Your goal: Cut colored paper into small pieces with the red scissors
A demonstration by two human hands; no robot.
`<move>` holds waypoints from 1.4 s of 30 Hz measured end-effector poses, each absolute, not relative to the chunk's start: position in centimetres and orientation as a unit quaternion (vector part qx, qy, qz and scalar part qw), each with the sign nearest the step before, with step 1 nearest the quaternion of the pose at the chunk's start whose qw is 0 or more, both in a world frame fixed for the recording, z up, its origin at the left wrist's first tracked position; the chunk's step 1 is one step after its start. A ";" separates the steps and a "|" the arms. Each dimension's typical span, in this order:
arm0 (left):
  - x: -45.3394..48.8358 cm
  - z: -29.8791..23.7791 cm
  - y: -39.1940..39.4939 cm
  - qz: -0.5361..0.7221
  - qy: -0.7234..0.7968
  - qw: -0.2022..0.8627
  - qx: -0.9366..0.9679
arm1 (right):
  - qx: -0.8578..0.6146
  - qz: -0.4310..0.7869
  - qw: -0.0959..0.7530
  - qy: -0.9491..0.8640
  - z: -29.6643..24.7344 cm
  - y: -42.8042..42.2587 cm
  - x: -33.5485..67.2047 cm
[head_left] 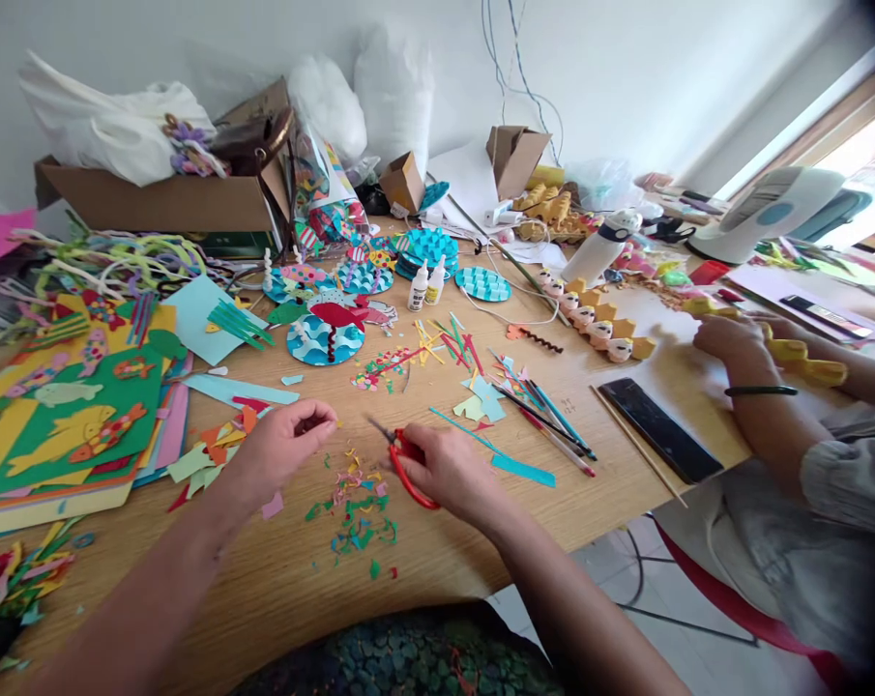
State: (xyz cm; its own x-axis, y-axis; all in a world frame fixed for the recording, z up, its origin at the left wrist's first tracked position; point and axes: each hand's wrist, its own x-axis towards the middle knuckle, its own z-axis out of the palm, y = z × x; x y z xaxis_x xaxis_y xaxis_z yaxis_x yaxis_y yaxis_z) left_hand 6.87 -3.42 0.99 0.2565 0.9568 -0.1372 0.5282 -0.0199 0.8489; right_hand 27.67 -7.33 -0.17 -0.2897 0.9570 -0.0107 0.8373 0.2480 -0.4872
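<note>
My right hand [452, 464] is closed round a pair of red-handled scissors [413, 478], whose blades point left toward my other hand. To the left, my left hand [292, 440] has thumb and fingers pinched together; whatever is between them is too small to make out. Beneath and between the hands lie tiny paper scraps [354, 522] in green, pink and yellow. Left of my left hand are orange and pale green paper pieces [209, 454]. A blue paper strip [522, 471] rests to the right of the scissors.
Paper fish on coloured sheets [103, 425] lie left. Blue wave-patterned discs [326, 338] and glue bottles [418, 288] stand behind. Pens [553, 425], a wooden stick [636, 445] and a black phone [658, 425] lie right. A co-worker's hands [731, 338] hold a yellow egg-carton strip [803, 356].
</note>
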 end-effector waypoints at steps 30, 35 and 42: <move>9.8 3.0 -4.2 0.089 0.372 0.350 0.855 | -0.605 0.170 0.354 -0.693 -4.7 -2.3 30.3; 8.3 2.3 -9.0 0.086 0.370 0.384 0.842 | -0.593 0.174 0.344 -0.706 -4.8 -2.4 30.0; 3.4 -0.4 -9.3 0.126 0.504 0.302 0.800 | -0.590 0.172 0.334 -0.715 -4.9 -2.5 29.8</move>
State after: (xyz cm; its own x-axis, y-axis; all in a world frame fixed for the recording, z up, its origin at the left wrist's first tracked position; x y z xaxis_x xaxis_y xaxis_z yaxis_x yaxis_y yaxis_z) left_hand 3.44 -9.31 -0.41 0.4609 0.8814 -0.1032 0.7295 -0.3101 0.6097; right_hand 29.83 -2.45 -4.92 -0.0815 0.9580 0.2751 0.7282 0.2457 -0.6399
